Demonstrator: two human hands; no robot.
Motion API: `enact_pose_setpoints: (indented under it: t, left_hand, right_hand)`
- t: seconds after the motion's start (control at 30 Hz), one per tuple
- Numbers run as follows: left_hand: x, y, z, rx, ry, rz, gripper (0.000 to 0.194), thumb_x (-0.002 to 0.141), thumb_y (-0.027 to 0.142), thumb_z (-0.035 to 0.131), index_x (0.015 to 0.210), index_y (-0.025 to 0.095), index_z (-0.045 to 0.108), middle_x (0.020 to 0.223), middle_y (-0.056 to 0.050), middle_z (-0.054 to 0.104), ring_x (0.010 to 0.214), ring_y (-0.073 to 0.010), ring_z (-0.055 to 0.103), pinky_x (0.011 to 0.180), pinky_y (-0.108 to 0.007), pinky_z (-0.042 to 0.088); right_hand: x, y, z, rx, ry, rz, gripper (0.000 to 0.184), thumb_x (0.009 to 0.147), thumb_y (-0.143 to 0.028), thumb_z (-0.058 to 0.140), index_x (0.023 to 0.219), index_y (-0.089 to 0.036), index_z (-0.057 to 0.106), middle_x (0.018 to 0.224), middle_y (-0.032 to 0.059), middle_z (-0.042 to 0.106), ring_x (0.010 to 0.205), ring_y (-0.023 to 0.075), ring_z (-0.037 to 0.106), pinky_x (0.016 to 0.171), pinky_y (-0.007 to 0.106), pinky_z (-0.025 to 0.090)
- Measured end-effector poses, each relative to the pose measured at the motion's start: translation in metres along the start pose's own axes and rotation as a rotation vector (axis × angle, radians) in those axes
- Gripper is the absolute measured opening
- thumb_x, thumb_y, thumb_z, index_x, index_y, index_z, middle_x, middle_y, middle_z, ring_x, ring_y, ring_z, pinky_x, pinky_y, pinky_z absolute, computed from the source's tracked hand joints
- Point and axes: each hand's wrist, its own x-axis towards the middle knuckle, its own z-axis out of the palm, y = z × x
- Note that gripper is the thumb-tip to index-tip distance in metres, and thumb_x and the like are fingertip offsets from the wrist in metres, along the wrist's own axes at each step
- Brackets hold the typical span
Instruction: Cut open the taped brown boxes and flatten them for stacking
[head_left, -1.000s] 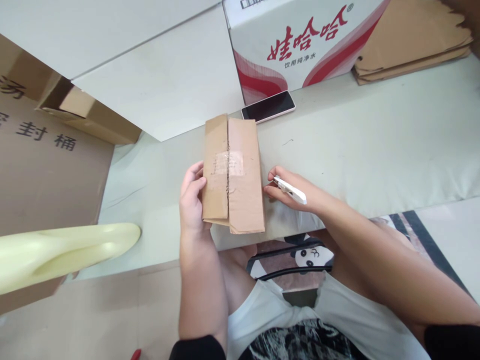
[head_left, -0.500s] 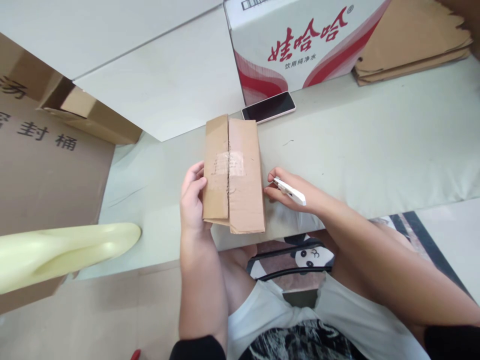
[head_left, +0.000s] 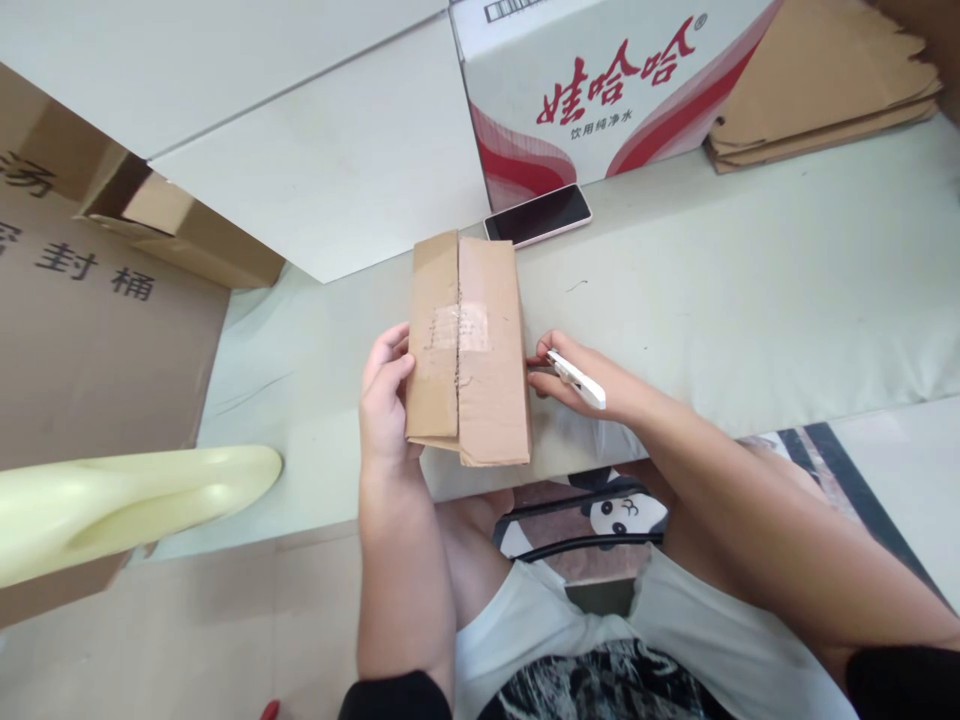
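A small brown cardboard box (head_left: 466,350) lies on the pale green table (head_left: 750,290), its top flaps closed with a patch of clear tape over the seam. My left hand (head_left: 384,405) grips the box's left side, fingers curled against it. My right hand (head_left: 581,385) is closed around a small white cutter (head_left: 576,378), whose tip touches the box's right side.
A dark phone (head_left: 537,214) lies just behind the box. Behind it stands a white and red printed carton (head_left: 600,90), with flattened cardboard (head_left: 817,80) at the far right. A large brown carton (head_left: 82,290) stands at the left, a pale yellow curved object (head_left: 127,505) below it.
My right hand with the cutter has shifted slightly left, up to the box's right side. The left hand and box have stayed put.
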Motion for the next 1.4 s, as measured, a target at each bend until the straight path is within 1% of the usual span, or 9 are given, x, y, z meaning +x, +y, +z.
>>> enact_pose_setpoints:
  t: [0.2, 0.4, 0.53, 0.63, 0.73, 0.93, 1.13, 1.3, 1.4]
  left_hand:
    - [0.001, 0.0, -0.002, 0.002, -0.026, 0.004, 0.033, 0.07, 0.037, 0.076, 0.101, 0.025, 0.074, 0.108, -0.007, 0.077, 0.108, -0.0302, 0.072, 0.09, -0.041, 0.057]
    - [0.001, -0.002, -0.002, -0.016, -0.017, -0.015, 0.034, 0.069, 0.036, 0.076, 0.101, 0.025, 0.073, 0.11, -0.006, 0.077, 0.11, -0.0301, 0.073, 0.091, -0.041, 0.059]
    - [-0.002, -0.006, 0.003, -0.054, -0.052, -0.06, 0.047, 0.073, 0.051, 0.082, 0.111, 0.025, 0.07, 0.115, -0.006, 0.077, 0.109, -0.0295, 0.075, 0.091, -0.039, 0.061]
    - [-0.004, -0.006, 0.008, -0.079, -0.107, -0.144, 0.056, 0.071, 0.062, 0.084, 0.111, 0.024, 0.069, 0.116, -0.008, 0.077, 0.117, -0.034, 0.074, 0.094, -0.043, 0.062]
    - [-0.005, -0.003, 0.01, -0.072, -0.146, -0.179, 0.048, 0.071, 0.059, 0.084, 0.099, 0.024, 0.069, 0.114, -0.009, 0.078, 0.125, -0.038, 0.071, 0.097, -0.046, 0.063]
    - [-0.001, -0.003, 0.0, -0.074, -0.109, -0.142, 0.038, 0.076, 0.057, 0.076, 0.095, 0.025, 0.07, 0.106, -0.007, 0.08, 0.117, -0.0351, 0.075, 0.094, -0.045, 0.064]
    - [0.006, -0.011, -0.011, -0.076, 0.085, -0.039, 0.027, 0.077, 0.051, 0.069, 0.081, 0.024, 0.071, 0.09, -0.003, 0.08, 0.097, -0.0312, 0.077, 0.081, -0.042, 0.066]
    - [0.008, -0.015, -0.01, -0.089, 0.077, 0.007, 0.025, 0.081, 0.049, 0.061, 0.081, 0.026, 0.07, 0.081, -0.004, 0.074, 0.1, -0.0317, 0.075, 0.082, -0.045, 0.065]
    - [0.01, -0.015, -0.008, -0.098, 0.057, 0.024, 0.022, 0.078, 0.048, 0.066, 0.079, 0.026, 0.067, 0.083, -0.005, 0.073, 0.098, -0.0289, 0.074, 0.081, -0.04, 0.063]
  right_hand:
    - [0.004, -0.001, 0.0, 0.059, -0.007, 0.075, 0.029, 0.092, -0.035, 0.06, 0.1, -0.028, 0.034, 0.102, 0.0025, 0.074, 0.071, 0.0205, 0.074, 0.081, 0.04, 0.056]
    - [0.005, 0.002, -0.001, 0.032, 0.005, 0.021, 0.03, 0.091, -0.037, 0.061, 0.101, -0.028, 0.034, 0.089, 0.0, 0.073, 0.072, 0.022, 0.072, 0.084, 0.041, 0.054]
    - [0.005, 0.004, -0.003, 0.025, -0.024, 0.0, 0.028, 0.091, -0.036, 0.058, 0.1, -0.028, 0.032, 0.087, -0.0006, 0.07, 0.071, 0.0213, 0.069, 0.082, 0.04, 0.053]
    - [0.006, 0.006, -0.004, -0.028, 0.017, -0.048, 0.028, 0.09, -0.038, 0.058, 0.1, -0.028, 0.034, 0.103, 0.0051, 0.074, 0.084, 0.0228, 0.07, 0.088, 0.041, 0.052]
    - [0.006, 0.006, -0.005, -0.056, 0.053, -0.091, 0.03, 0.09, -0.044, 0.059, 0.101, -0.027, 0.036, 0.123, 0.0117, 0.074, 0.104, 0.0273, 0.071, 0.097, 0.045, 0.051]
    - [0.002, 0.001, -0.009, 0.045, 0.099, -0.121, 0.037, 0.086, -0.048, 0.063, 0.1, -0.028, 0.035, 0.14, 0.0196, 0.067, 0.14, 0.0366, 0.062, 0.109, 0.054, 0.047]
    - [0.002, 0.0, -0.011, 0.312, 0.145, -0.219, 0.043, 0.086, -0.048, 0.067, 0.101, -0.029, 0.032, 0.146, 0.0154, 0.062, 0.152, 0.0294, 0.053, 0.123, 0.054, 0.039]
    - [-0.001, -0.006, -0.009, 0.508, 0.206, -0.272, 0.04, 0.088, -0.041, 0.068, 0.1, -0.03, 0.032, 0.136, 0.0102, 0.065, 0.159, 0.0252, 0.044, 0.118, 0.048, 0.046]
    - [-0.001, -0.007, -0.008, 0.538, 0.28, -0.243, 0.04, 0.086, -0.04, 0.067, 0.101, -0.03, 0.032, 0.136, 0.0084, 0.067, 0.151, 0.0254, 0.054, 0.118, 0.049, 0.047]
